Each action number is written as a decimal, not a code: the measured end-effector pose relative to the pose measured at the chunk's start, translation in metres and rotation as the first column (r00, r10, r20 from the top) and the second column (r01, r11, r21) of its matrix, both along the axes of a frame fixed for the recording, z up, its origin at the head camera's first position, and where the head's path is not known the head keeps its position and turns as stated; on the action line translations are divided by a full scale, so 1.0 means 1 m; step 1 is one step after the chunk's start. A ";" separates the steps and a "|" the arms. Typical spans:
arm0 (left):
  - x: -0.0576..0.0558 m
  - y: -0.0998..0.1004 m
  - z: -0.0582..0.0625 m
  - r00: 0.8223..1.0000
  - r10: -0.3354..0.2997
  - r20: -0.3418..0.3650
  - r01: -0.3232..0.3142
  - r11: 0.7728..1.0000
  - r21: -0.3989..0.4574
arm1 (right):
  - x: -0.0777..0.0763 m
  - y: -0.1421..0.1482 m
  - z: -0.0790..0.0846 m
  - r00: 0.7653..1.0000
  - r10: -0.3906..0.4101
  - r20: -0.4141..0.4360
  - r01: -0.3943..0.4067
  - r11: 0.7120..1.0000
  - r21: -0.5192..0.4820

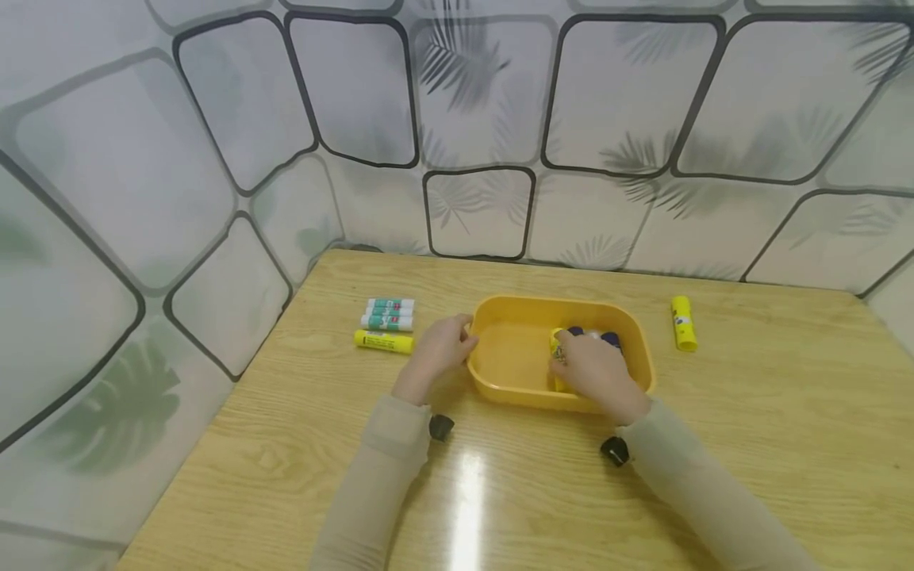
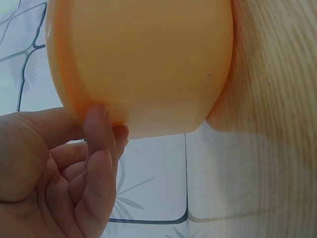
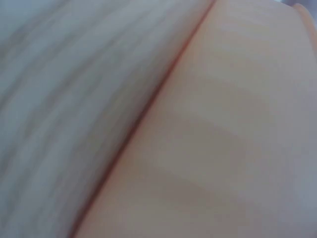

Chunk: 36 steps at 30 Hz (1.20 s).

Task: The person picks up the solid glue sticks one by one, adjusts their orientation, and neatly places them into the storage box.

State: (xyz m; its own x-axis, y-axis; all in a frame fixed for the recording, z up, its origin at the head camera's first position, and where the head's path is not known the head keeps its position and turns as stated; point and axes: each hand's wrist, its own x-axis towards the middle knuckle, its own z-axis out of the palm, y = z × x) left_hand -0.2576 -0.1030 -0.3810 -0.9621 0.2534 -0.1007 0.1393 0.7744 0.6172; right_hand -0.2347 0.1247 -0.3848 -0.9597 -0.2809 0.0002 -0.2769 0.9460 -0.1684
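Observation:
A yellow-orange plastic basket (image 1: 510, 349) sits on the wooden table in front of me. My left hand (image 1: 439, 349) pinches its left rim between thumb and fingers; the left wrist view shows the fingers (image 2: 96, 129) against the outer end wall. Inside the basket, the fingers of my right hand (image 1: 596, 369) grip a yellow glue stick (image 1: 557, 346) that lies lengthwise front to back. Dark blue-capped items (image 1: 611, 339) lie to its right, partly covered by that hand. Only the basket's blurred outer wall (image 3: 208, 144) and the tabletop show in the right wrist view.
Left of the basket, several white-and-green glue sticks (image 1: 388, 314) lie side by side, with a yellow glue stick (image 1: 383, 341) just in front of them. Another yellow glue stick (image 1: 683, 323) lies right of the basket. A patterned curtain (image 1: 478, 214) hangs behind the table (image 1: 528, 492).

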 end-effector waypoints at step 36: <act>0.000 0.001 -0.001 1.000 0.005 0.004 -0.005 1.000 -0.001 | -0.024 0.121 0.026 0.974 -0.206 0.096 0.216 0.970 -0.109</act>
State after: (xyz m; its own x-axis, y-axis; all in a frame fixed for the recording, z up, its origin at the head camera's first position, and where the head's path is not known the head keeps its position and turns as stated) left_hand -0.2576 -0.1023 -0.3824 -0.9630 0.2483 -0.1045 0.1331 0.7756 0.6170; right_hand -0.2586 0.2458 -0.3587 -0.9954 -0.0743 -0.0608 -0.0531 0.9536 -0.2965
